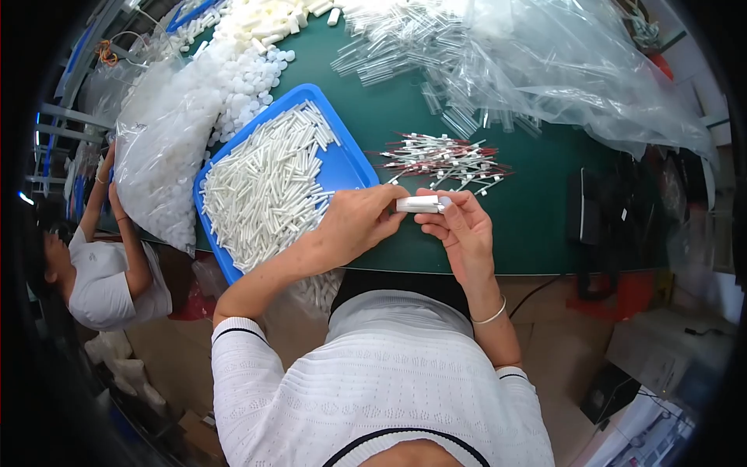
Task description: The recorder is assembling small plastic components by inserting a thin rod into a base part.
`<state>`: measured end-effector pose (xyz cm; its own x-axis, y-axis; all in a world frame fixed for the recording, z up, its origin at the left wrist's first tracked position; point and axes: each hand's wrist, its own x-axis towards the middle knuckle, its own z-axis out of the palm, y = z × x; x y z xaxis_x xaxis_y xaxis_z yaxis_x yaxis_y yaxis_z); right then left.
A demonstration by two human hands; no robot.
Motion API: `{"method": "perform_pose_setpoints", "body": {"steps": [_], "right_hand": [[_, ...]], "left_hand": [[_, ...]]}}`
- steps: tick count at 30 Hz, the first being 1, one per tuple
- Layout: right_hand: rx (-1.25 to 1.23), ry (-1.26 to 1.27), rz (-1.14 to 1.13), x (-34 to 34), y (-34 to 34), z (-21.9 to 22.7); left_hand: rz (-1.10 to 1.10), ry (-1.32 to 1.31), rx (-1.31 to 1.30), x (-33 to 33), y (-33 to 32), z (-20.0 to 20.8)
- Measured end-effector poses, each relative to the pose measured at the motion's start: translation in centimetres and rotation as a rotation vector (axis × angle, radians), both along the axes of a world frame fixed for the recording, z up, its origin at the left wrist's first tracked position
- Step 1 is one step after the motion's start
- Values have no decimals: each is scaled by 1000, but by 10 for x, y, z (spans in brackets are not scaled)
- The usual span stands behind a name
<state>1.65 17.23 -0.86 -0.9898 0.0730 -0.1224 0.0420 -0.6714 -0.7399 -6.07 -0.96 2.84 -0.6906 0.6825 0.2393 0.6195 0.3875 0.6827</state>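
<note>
Between my two hands, just above the table, is a short white tube (419, 205), lying nearly level. My left hand (354, 224) pinches its left end between thumb and fingers. At the other end, my right hand (461, 226) is closed with thumb and fingertips on the tube. A small whitish round cap (445, 201) shows at my right fingertips; whether it is seated on the tube I cannot tell. Right behind my hands lies a pile of thin white sticks with red wires (445, 159). Close to my left hand, a blue tray (356, 165) holds many small white rods (264, 175).
Clear tubes (389, 54) spill from a large plastic bag (552, 70) at the back right. White round caps (257, 82) and a full bag (167, 148) lie at the left, with thicker white cylinders (261, 23) behind. A co-worker (117, 265) stands at the left.
</note>
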Motion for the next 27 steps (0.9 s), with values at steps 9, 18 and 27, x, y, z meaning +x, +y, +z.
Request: {"method": "perform_pose_setpoints", "body": {"steps": [9, 18, 27], "right_hand": [[291, 100, -56, 17, 9, -3], [1442, 456, -382, 19, 35, 16], [1220, 250, -354, 35, 41, 24]], "left_hand": [[50, -12, 67, 26, 11, 10], [-245, -518, 103, -24, 42, 18], [-214, 658, -188, -120, 113, -41]]}}
